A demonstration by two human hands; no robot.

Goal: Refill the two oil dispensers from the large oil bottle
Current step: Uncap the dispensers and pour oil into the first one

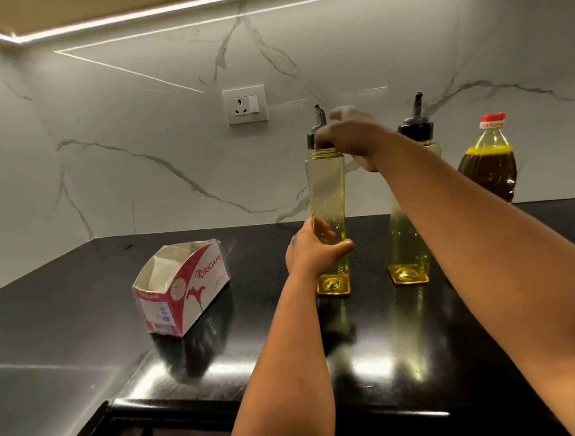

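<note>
Bracing near dispenser (pixel 329 216) low with left hand (pixel 309 253) clamped round it; right hand (pixel 350 132) gripping spout cap (pixel 317 131), lifted off neck; second dispenser (pixel 409 239) at 3 o'clock, capped; oil bottle (pixel 488 166) beyond, sealed.

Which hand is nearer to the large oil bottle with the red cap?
Right. The right hand grips the pourer cap atop the nearer dispenser, closer to the large oil bottle. The left hand holds that dispenser's lower body, farther away.
</note>
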